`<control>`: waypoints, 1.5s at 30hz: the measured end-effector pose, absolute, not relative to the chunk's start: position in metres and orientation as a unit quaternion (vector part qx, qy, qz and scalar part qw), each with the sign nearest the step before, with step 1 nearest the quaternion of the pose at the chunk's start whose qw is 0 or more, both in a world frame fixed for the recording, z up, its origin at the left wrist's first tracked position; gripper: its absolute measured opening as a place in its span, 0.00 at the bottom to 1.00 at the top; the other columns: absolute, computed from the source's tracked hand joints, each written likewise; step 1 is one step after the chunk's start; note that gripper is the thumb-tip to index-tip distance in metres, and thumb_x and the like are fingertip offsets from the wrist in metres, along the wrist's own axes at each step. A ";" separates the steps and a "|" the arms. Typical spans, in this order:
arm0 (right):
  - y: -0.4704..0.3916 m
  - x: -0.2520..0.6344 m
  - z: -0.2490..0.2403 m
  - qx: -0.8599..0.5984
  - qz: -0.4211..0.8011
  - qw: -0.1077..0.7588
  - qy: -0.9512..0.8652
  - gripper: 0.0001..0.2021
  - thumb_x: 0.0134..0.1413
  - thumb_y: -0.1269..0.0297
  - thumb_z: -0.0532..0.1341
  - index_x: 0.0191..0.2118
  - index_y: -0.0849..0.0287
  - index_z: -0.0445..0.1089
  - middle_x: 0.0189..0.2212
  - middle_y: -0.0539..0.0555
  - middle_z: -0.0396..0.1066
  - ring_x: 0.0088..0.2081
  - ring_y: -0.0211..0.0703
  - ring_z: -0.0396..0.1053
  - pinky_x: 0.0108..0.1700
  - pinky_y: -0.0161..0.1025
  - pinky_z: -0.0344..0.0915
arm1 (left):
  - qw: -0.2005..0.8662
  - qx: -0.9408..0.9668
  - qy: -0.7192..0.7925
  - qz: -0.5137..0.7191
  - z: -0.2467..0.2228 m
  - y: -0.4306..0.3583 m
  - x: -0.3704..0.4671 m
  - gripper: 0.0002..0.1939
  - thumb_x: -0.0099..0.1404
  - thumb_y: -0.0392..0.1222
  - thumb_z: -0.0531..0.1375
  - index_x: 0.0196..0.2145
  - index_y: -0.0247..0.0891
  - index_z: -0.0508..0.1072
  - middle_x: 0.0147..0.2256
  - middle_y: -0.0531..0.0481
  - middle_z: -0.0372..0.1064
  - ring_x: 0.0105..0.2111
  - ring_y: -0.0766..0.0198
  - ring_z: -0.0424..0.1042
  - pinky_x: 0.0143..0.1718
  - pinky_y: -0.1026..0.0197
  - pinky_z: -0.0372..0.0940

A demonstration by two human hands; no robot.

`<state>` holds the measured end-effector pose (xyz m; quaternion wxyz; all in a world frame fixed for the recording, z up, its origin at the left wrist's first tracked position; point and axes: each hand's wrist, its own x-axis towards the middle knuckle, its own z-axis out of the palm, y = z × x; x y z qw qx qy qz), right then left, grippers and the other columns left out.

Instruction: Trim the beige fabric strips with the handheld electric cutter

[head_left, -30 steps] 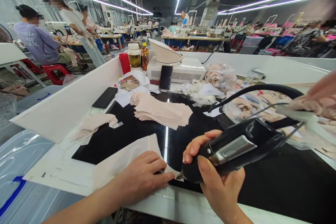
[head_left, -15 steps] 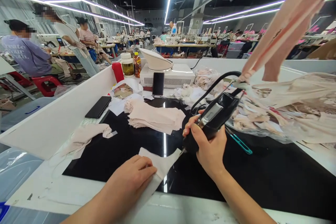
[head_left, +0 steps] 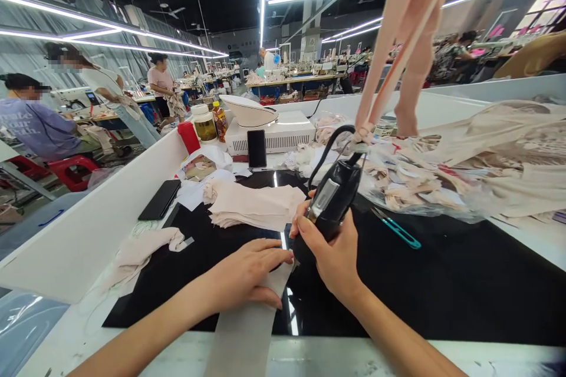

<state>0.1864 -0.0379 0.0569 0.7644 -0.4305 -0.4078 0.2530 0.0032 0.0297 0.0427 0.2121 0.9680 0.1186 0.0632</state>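
My left hand (head_left: 253,274) lies with its fingers spread on a pale fabric piece (head_left: 245,336), pressing it against the black mat (head_left: 424,283). My right hand (head_left: 329,244) is wrapped round a black handheld electric tool (head_left: 333,191) with a silver plate. The tool's tip is down beside the fabric's right edge, near my left fingertips. A black cable and long pink fabric strips (head_left: 402,29) run up from its top end. Beyond my hands lies a stack of pale pink fabric pieces (head_left: 254,205).
Teal thread snips (head_left: 398,230) lie right of the tool. A black phone (head_left: 159,200) and crumpled fabric (head_left: 141,253) are at left. Behind stand another phone (head_left: 257,148), a white machine (head_left: 278,135) and a jar (head_left: 203,123). Fabric scraps (head_left: 415,177) cover the right back.
My left hand has moved forward and right, its fingers now more spread over the fabric. The tool, in my right hand, is more upright. The view has shifted, and a person at left now stands straighter.
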 end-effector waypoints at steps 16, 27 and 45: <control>-0.036 0.169 0.063 -0.425 0.287 0.750 -0.418 0.18 0.51 0.59 0.70 0.46 0.51 0.67 0.33 0.46 0.72 0.31 0.40 0.71 0.33 0.40 0.73 | 0.223 0.964 0.141 -0.016 0.035 0.046 -0.007 0.36 0.62 0.47 0.76 0.64 0.44 0.70 0.69 0.37 0.63 0.75 0.39 0.49 0.72 0.26 0.40; -0.038 0.152 0.056 -0.406 0.306 0.741 -0.438 0.14 0.50 0.62 0.70 0.40 0.52 0.66 0.30 0.46 0.71 0.29 0.40 0.69 0.33 0.41 0.72 | 0.203 0.971 0.124 0.014 0.036 0.043 -0.005 0.51 0.57 0.41 0.79 0.72 0.41 0.61 0.68 0.31 0.63 0.72 0.36 0.56 0.70 0.25 0.48; -0.034 0.147 0.063 -0.406 0.297 0.747 -0.435 0.14 0.48 0.62 0.70 0.38 0.51 0.66 0.27 0.44 0.70 0.27 0.39 0.68 0.32 0.39 0.72 | 0.191 0.973 0.126 0.020 0.036 0.045 -0.008 0.27 0.62 0.47 0.76 0.56 0.41 0.77 0.57 0.40 0.75 0.66 0.39 0.67 0.66 0.31 0.61</control>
